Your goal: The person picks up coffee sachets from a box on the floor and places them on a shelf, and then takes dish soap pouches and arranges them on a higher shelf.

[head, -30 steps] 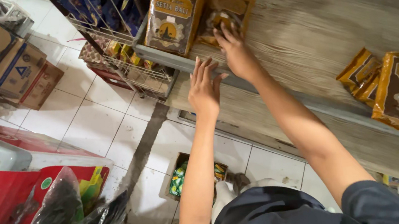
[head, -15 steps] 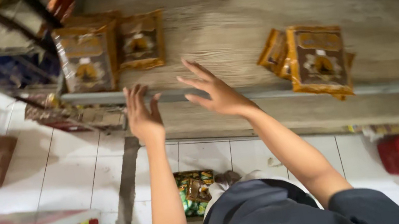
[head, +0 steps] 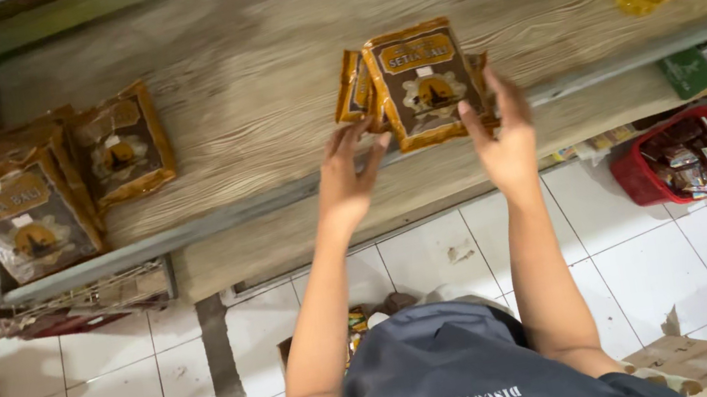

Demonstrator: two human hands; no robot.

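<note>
The orange snack packet (head: 428,85) is flanked by the open left hand (head: 349,180) and right hand (head: 505,140), not gripped; probably light, crinkly, best taken by its side edges.

Small stack of flat orange-and-clear snack packets (head: 423,85) near the wooden shelf's (head: 261,81) front edge, slightly askew.

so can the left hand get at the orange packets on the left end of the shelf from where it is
Probably yes, with a sideways reach. The left hand sits at the shelf edge beside the middle orange packets. Bare wood lies between it and the left-end orange packets, with nothing blocking the way.
</note>
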